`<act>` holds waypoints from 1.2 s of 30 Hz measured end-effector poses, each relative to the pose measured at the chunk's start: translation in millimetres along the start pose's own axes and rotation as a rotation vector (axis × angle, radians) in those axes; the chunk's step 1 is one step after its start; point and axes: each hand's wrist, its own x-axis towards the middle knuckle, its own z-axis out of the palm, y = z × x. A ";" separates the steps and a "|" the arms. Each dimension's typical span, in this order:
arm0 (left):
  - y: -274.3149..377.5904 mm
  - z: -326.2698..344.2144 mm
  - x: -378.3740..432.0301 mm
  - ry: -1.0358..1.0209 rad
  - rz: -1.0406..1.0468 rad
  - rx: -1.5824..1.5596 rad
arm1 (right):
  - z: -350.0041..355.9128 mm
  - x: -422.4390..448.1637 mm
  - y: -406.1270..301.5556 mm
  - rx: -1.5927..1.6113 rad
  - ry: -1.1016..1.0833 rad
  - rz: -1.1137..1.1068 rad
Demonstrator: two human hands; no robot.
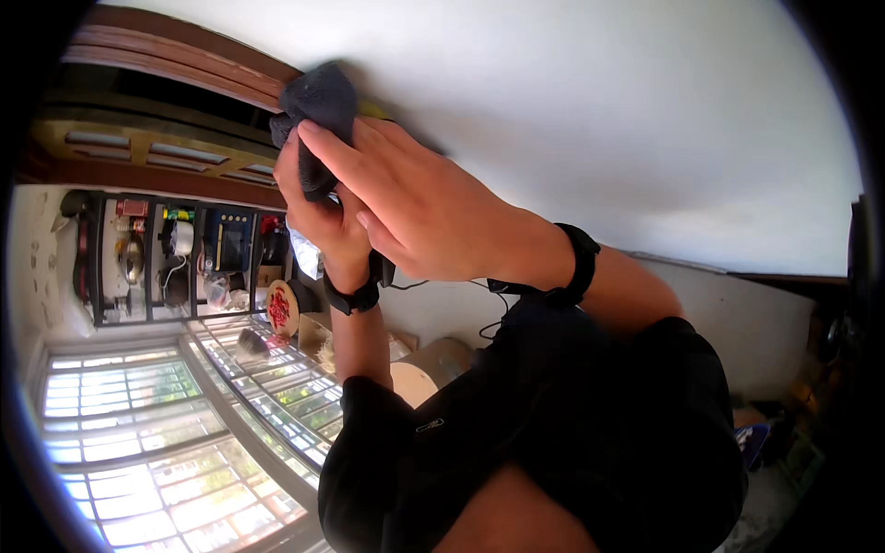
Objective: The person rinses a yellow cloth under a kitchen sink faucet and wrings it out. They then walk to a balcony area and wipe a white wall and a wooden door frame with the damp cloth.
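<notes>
A bunched dark grey cloth item [319, 97], possibly a sock, is held between both hands in front of the white wall. My left hand [314, 214] grips its lower end, fingers curled around it. From the right, my right hand [422, 200] reaches across, its fingers pressed along the cloth and partly over the left hand. A yellow-green patch [373, 109] shows just behind the right fingers; what it belongs to is hidden. Both wrists wear black bands. Something pale and shiny [306, 252] shows beside the left hand.
A brown wooden frame [187, 52] borders the white wall [622, 104]. Dark shelving [197, 266] at left holds pots and other household goods. Below it are barred windows [166, 442], a round tray of red items [280, 307] and a cylindrical container [429, 370]. Thin black cables hang near the right wrist.
</notes>
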 end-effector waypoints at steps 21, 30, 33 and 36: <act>-91.4 33.1 -225.9 -1.066 0.077 -0.183 | 42.4 -215.8 25.9 -0.039 0.181 1.180; -76.9 99.4 -288.6 -1.592 -0.167 -0.282 | 53.3 -376.6 106.0 0.143 0.301 1.523; -70.0 116.9 -301.4 -1.727 -0.313 -0.207 | 53.7 -401.8 122.4 0.145 0.327 1.534; -63.3 109.7 -305.3 -1.706 -0.297 -0.087 | 57.2 -409.5 119.6 0.175 0.336 1.466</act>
